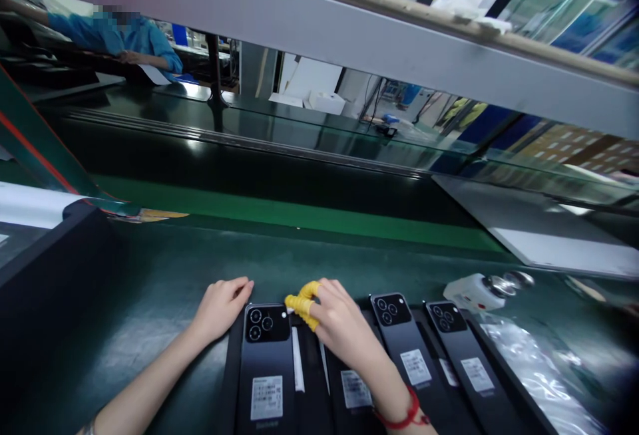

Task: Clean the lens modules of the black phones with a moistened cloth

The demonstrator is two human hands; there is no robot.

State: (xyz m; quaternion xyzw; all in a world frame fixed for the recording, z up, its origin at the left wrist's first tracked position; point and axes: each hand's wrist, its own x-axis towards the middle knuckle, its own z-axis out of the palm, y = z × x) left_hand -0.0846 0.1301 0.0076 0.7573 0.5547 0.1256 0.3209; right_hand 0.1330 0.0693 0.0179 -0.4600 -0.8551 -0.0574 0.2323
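Several dark phones lie back up in a black tray at the bottom of the head view, each with a camera block and a white label. My left hand rests at the top left corner of the leftmost phone, its fingers curled together. Yellow covers wrap fingers of my right hand, which is bent over the tray beside that phone's top right corner. Its fingertips are close together; whatever they hold is too small to tell. Under my right wrist another phone is partly hidden. Two more phones, one and another, lie to the right.
A white bottle with a metal top lies behind the tray's right end, near clear plastic bags. A black box wall stands at left. Beyond the green table, a person in blue works across the line.
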